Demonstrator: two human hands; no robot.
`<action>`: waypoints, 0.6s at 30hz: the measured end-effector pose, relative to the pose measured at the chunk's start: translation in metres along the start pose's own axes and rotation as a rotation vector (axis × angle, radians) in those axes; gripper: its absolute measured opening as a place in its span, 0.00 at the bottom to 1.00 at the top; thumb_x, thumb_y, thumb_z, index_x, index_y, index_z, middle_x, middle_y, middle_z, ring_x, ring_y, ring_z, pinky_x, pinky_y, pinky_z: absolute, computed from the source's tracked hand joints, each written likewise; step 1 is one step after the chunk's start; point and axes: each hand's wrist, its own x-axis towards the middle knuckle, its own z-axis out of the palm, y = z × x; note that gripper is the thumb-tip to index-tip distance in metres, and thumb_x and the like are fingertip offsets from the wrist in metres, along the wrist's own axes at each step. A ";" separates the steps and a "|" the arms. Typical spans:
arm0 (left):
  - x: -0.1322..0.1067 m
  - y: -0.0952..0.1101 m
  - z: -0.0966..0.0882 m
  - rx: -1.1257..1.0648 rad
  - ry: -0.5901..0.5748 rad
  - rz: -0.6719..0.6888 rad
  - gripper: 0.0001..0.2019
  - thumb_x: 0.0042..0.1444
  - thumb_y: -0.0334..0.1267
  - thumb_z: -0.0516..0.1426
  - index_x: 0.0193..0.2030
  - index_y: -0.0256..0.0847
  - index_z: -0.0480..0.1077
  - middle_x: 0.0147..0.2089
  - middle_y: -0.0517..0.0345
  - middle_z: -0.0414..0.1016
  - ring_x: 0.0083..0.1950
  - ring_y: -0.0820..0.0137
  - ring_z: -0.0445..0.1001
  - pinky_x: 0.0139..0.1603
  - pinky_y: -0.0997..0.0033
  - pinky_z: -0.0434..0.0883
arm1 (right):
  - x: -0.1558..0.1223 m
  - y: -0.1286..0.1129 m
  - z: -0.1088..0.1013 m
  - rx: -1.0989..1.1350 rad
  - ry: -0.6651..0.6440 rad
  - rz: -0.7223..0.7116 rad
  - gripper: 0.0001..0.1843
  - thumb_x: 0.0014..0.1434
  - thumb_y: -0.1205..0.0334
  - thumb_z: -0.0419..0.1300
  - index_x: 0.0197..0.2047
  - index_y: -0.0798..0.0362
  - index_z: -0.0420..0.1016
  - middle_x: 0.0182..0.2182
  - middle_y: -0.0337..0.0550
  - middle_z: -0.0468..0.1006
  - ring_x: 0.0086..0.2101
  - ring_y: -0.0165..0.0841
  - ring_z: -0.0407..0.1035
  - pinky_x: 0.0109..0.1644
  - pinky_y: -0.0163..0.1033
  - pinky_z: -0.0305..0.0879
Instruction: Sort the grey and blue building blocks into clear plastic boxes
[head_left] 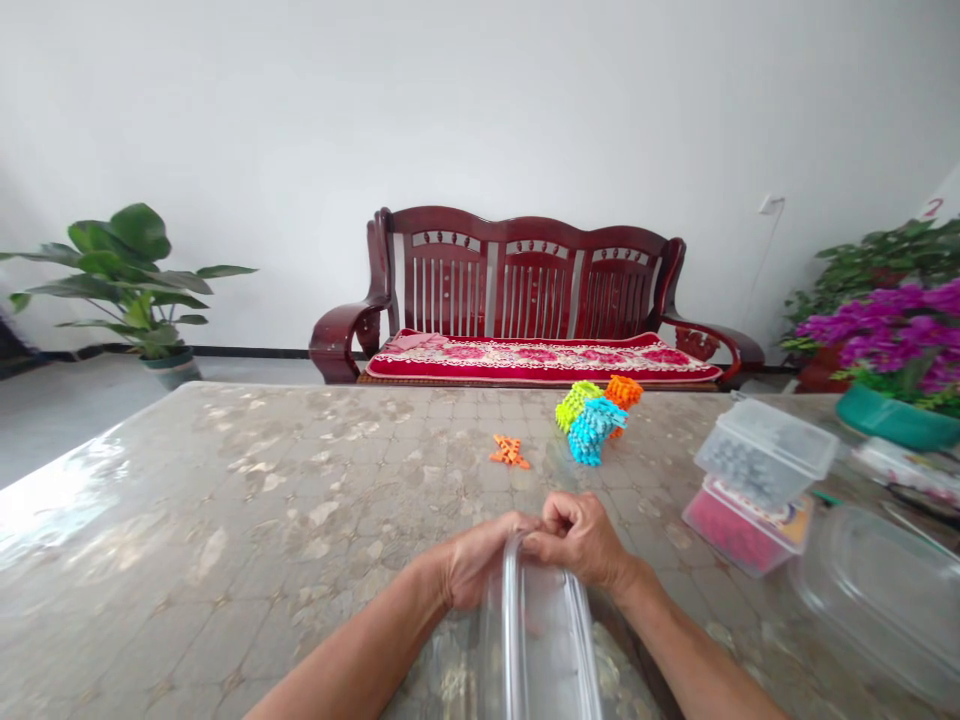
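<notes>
I've got the left hand (476,562) and right hand (579,540) up close, fingers clenched on the rim of a clear plastic container (536,640) stood on edge above the table top (225,470). (Slick plastic, this: a slack grip could let it slip.)

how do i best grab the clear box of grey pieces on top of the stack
Probably by its two long sides just under the lid, coming from above with the right hand, the nearer one. The clear box sits tilted on the pink-filled box, so a straight lift should leave that box undisturbed.
</notes>
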 end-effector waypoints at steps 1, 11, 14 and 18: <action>0.000 0.000 0.000 -0.005 -0.002 0.008 0.10 0.48 0.41 0.60 0.32 0.35 0.71 0.25 0.58 0.71 0.24 0.73 0.69 0.26 0.74 0.68 | 0.000 -0.001 -0.001 -0.007 0.000 -0.012 0.28 0.44 0.41 0.64 0.17 0.51 0.55 0.14 0.29 0.53 0.19 0.22 0.45 0.21 0.31 0.45; -0.013 0.007 -0.002 -0.051 -0.039 0.204 0.21 0.51 0.50 0.61 0.43 0.32 0.74 0.37 0.50 0.78 0.37 0.65 0.75 0.44 0.65 0.69 | 0.010 0.010 -0.016 -0.087 0.167 -0.070 0.30 0.48 0.37 0.61 0.17 0.50 0.53 0.15 0.30 0.52 0.19 0.24 0.46 0.22 0.32 0.46; -0.017 0.008 -0.005 0.002 -0.073 0.316 0.22 0.46 0.42 0.66 0.48 0.36 0.73 0.42 0.52 0.78 0.41 0.64 0.75 0.46 0.65 0.69 | 0.012 0.014 -0.014 -0.077 0.221 -0.048 0.29 0.48 0.36 0.62 0.18 0.50 0.54 0.16 0.30 0.52 0.20 0.24 0.47 0.23 0.32 0.47; -0.022 0.014 -0.016 0.014 -0.006 0.331 0.26 0.40 0.38 0.69 0.49 0.38 0.72 0.40 0.52 0.77 0.36 0.66 0.76 0.43 0.65 0.71 | 0.013 0.020 -0.017 -0.066 0.243 -0.042 0.28 0.49 0.39 0.62 0.18 0.50 0.55 0.16 0.30 0.53 0.20 0.24 0.47 0.23 0.32 0.47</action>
